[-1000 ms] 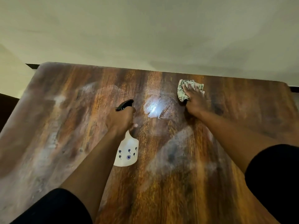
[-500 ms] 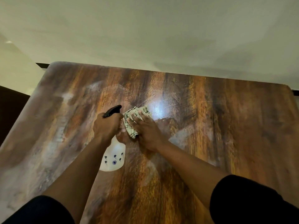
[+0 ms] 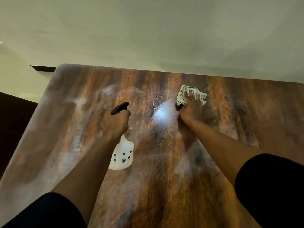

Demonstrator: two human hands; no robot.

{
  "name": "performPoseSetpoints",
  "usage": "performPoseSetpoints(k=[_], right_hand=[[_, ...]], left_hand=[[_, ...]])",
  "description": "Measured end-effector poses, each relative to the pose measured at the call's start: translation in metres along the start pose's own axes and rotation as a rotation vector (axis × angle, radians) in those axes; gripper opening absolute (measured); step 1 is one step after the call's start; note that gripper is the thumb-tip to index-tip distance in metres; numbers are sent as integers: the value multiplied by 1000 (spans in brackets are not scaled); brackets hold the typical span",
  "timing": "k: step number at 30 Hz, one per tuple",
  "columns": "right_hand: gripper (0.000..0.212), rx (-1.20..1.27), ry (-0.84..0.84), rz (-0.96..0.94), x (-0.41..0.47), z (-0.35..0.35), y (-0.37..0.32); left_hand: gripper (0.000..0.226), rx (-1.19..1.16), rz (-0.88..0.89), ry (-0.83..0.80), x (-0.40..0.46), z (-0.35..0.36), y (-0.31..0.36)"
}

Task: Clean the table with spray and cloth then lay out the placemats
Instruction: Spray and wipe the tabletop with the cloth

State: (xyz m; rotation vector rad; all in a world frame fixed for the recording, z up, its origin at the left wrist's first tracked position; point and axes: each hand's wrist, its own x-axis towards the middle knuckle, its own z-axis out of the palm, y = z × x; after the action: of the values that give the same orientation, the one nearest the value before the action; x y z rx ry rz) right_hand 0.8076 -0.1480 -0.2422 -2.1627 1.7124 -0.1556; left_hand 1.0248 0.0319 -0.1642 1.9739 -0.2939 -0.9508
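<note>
Cloth [image 3: 189, 95], crumpled, is pressed flat to the counter [image 3: 246, 116] toward its far edge under the right hand [image 3: 191, 109], fingers spread over it; a wet, shiny patch [image 3: 164, 112] lies just left of it. Spray bottle [image 3: 122, 155] is held clear of the counter in the left hand [image 3: 116, 125], fingers curled round the neck below the black trigger. Wiping step is judged in hand; hazy smears remain at left, no placemats are seen, so further passes are called for first.
</note>
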Motion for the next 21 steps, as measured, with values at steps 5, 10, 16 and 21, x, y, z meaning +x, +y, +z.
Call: performPoseSetpoints(k=[5,10,16,21], right_hand=[[69,20,-42,-12,-8,19,-73],[73,12,-161,-341,-17,61,-179],[50,47,-317,-719,-52,108,-240],[66,-11,-268,-743,-11,89,-216]], left_hand=[[30,33,-4,12,26,-28,3],[29,20,-51,65,47,-56,5],[32,-47,-52,127,68,-82,7],[23,-5,-29,52,76,-92,12]])
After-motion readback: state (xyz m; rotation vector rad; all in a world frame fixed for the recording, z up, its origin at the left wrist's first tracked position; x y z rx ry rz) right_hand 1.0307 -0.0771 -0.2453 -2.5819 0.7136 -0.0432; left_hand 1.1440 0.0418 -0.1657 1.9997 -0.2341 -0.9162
